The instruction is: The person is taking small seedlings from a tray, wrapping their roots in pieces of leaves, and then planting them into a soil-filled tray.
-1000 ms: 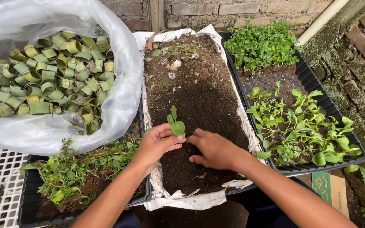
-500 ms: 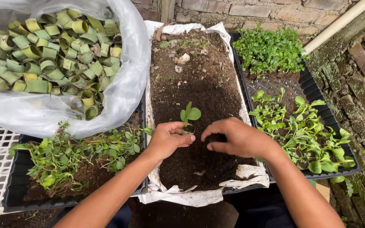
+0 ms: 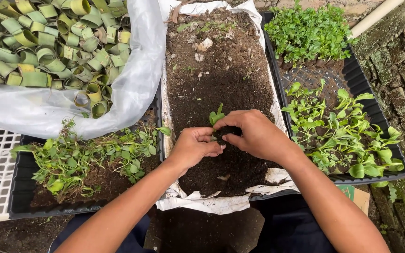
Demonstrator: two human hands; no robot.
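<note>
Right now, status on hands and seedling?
Left hand and right hand both pinching soil at seedling base. Seedling upright in soil tray. Nothing obstructing.

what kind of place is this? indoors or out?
Likely an outdoor home garden or small nursery corner. The soil tray sits between black trays of seedlings, a plastic sack of rolled leaf pots lies alongside, and a mossy brick wall runs on the right.
</note>
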